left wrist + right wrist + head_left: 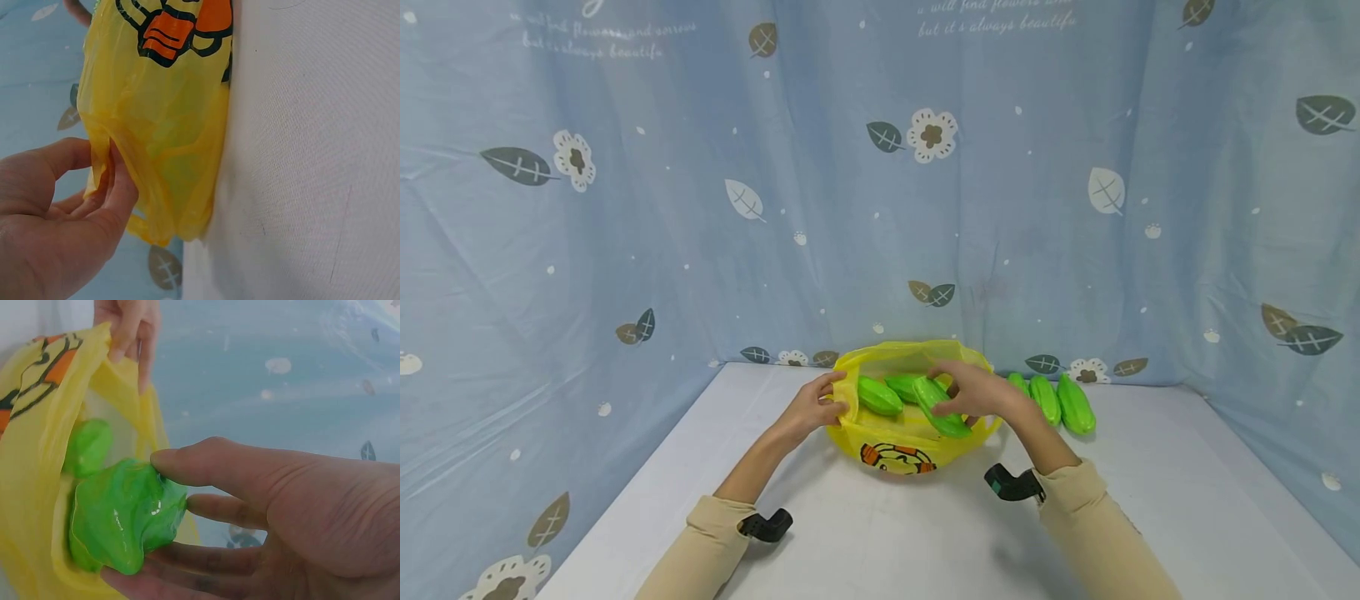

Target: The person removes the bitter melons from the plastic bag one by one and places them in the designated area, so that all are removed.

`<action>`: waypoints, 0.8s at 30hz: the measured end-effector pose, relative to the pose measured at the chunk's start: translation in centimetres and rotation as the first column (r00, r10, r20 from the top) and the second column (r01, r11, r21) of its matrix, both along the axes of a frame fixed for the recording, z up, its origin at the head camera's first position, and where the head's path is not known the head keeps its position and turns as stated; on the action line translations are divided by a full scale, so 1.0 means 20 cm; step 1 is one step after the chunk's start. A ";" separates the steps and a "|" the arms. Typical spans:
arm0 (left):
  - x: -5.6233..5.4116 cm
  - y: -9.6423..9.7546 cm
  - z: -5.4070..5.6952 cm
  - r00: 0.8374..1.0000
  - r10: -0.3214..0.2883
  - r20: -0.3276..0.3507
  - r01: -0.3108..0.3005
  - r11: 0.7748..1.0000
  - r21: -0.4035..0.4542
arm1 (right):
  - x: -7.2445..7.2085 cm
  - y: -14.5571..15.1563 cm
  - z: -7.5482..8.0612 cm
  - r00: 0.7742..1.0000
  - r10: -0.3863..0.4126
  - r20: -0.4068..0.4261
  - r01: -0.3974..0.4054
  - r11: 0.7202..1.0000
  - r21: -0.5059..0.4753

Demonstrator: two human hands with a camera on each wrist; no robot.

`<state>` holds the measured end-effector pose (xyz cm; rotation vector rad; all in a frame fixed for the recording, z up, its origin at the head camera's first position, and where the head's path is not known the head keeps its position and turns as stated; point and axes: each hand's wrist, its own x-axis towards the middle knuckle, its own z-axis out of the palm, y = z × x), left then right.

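Note:
A yellow plastic bag point(850, 437) with a cartoon print lies on the white table, its mouth held wide. My left hand point(812, 410) pinches the left edge of that mouth; the left wrist view shows the thin plastic point(128, 150) between thumb and fingers. At the bag's right side, my right hand point(976, 390) holds a green, ridged, cucumber-like vegetable point(942, 410) over the opening. In the right wrist view, thumb and fingers curl round its glossy body point(122, 512). Inside the bag lie two similar green vegetables, one at left point(878, 396) and one behind point(902, 386).
Three more green vegetables point(1077, 407) lie in a group on the table, right of the bag and partly behind my right forearm. A blue patterned curtain point(820, 208) hangs along the back edge of the white table point(880, 533). Each wrist wears a black camera point(1013, 483).

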<state>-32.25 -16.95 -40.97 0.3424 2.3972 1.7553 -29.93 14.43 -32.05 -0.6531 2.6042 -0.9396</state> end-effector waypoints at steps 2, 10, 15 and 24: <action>0.00 0.00 0.00 1.000 -0.002 -0.002 0.002 1.000 0.000 | 0.01 0.04 -0.01 1.000 -0.008 0.003 0.008 1.000 -0.009; -0.01 0.00 -0.02 1.000 0.013 0.004 -0.013 1.000 -0.014 | 0.04 0.18 -0.06 0.999 -0.040 -0.015 0.039 0.999 -0.020; -0.02 0.00 -0.01 1.000 0.010 -0.001 -0.010 1.000 -0.014 | 0.08 0.25 -0.06 0.998 -0.063 -0.021 0.063 0.998 -0.006; -0.02 -0.01 -0.02 1.000 0.005 -0.002 -0.005 1.000 -0.012 | 0.11 0.38 -0.09 0.996 -0.085 -0.005 0.085 0.996 -0.015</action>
